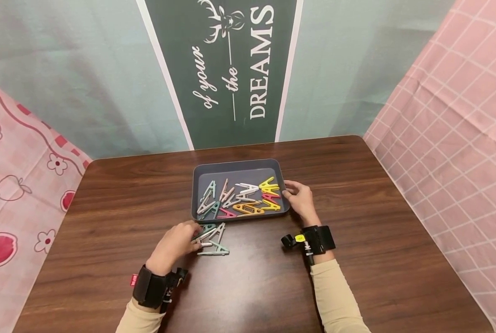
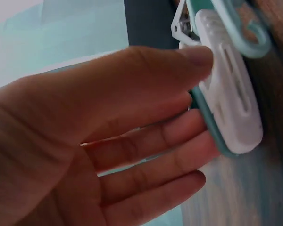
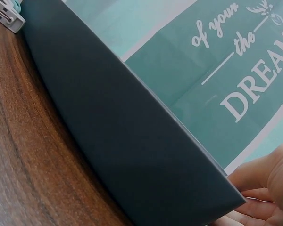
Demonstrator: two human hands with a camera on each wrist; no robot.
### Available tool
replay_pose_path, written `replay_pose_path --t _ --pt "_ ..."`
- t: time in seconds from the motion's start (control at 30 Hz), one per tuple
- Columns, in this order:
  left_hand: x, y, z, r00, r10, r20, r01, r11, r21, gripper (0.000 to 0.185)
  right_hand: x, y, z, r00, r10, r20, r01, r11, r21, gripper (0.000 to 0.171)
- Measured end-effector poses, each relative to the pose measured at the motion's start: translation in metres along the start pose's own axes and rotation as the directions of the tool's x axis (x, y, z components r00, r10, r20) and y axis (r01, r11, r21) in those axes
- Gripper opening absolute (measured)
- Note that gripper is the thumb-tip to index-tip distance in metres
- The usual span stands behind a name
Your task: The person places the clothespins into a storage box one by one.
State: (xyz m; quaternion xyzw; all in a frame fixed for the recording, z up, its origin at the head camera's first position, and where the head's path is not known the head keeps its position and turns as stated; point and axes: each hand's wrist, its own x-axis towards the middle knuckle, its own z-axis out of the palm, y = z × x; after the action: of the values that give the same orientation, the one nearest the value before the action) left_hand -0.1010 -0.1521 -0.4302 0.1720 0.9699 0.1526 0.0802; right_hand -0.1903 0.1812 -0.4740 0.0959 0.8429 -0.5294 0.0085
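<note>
A dark grey tray (image 1: 235, 165) holds many clothespins in green, white, pink, yellow, red and orange. At its near left corner, my left hand (image 1: 175, 243) pinches clothespins from a small pile on the table. The left wrist view shows the thumb against a white clothespin (image 2: 238, 103), with fingers behind a dark green clothespin (image 2: 208, 117) lying along it. A pale green clothespin (image 1: 216, 250) lies just right of that hand. My right hand (image 1: 301, 201) grips the tray's right side, its thumb at the rim; part of its fingers is hidden in the right wrist view.
The brown wooden table (image 1: 356, 222) reaches back to a green curtain (image 1: 231, 132) with white lettering. Pink patterned cloths hang at the left and right. A small red tag (image 1: 134, 280) shows beside the left wrist strap.
</note>
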Motion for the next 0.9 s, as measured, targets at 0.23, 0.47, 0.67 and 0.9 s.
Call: replay_pose_path --t 0.23,0.47,0.67,0.9 --pt "0.0001 0.0025 0.0061 1.000 -0.009 -0.014 0.010 0.999 0.053 0.023 0.0006 0.0003 -0.0005 1.000 0.002 0.007 -0.002 1.000 -0.007 0.038" --pt "0.0004 0.0017 0.0073 0.999 -0.014 -0.029 0.016 0.998 0.068 0.023 0.0006 0.0004 -0.0008 1.000 0.014 0.010 -0.014 1.000 -0.003 0.038" --pt "0.0005 0.0001 0.0061 1.000 -0.012 -0.014 0.012 0.998 0.068 0.022 0.0002 -0.0003 -0.0003 1.000 0.012 0.009 -0.012 1.000 -0.001 0.038" --pt "-0.0001 -0.0030 0.0034 1.000 -0.014 0.005 0.014 0.999 0.034 0.023 0.0002 0.0002 -0.0005 1.000 0.021 0.013 -0.021 1.000 0.001 0.039"
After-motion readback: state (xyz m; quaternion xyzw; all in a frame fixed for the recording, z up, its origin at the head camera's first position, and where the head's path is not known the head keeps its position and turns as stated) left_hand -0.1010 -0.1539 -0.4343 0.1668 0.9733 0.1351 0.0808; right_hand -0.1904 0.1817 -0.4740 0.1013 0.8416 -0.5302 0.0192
